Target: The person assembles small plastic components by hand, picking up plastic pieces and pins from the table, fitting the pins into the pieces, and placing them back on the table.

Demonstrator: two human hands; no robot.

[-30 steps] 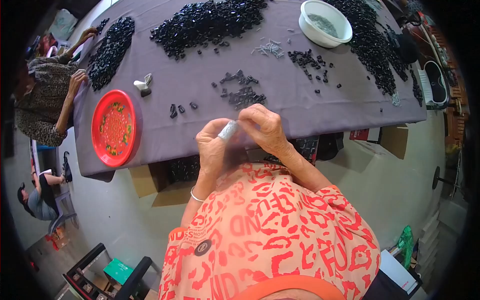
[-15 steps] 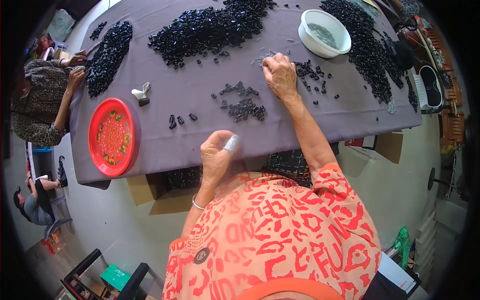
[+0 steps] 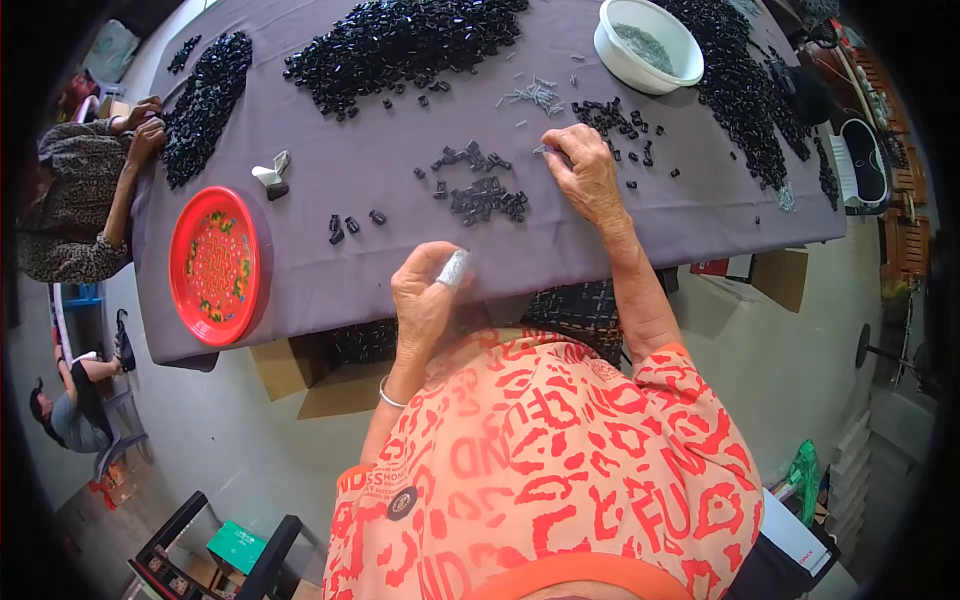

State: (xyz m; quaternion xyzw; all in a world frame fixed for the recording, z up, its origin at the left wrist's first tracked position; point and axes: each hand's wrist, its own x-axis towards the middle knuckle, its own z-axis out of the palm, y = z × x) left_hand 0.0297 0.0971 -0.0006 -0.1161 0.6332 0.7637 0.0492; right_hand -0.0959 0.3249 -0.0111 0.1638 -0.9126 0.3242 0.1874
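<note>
My right hand [image 3: 588,172] is over the table, thumb and fingertips pinching a small clear-grey pin [image 3: 545,149]. Just beyond it lies a loose heap of similar pins [image 3: 540,96]. My left hand [image 3: 422,295] is near the table's front edge, fingers curled in and thumb bound in a whitish wrap [image 3: 454,268]. Whatever those fingers may hold is hidden. Between and ahead of my hands sits a cluster of small black plastic parts [image 3: 487,200]. A few more black parts [image 3: 350,225] lie farther left.
Large heaps of black parts [image 3: 400,50] cover the far side. A white bowl [image 3: 612,62] of grey pins stands at the back right. On the left are a red floral tray [image 3: 182,262] and a crumpled white scrap [image 3: 270,177]. Another person's hands [image 3: 146,125] touch the table's left edge.
My right hand has drawn back from the pin heap toward me, now with a pin at its fingertips. My left hand stays near the front edge, still curled.
</note>
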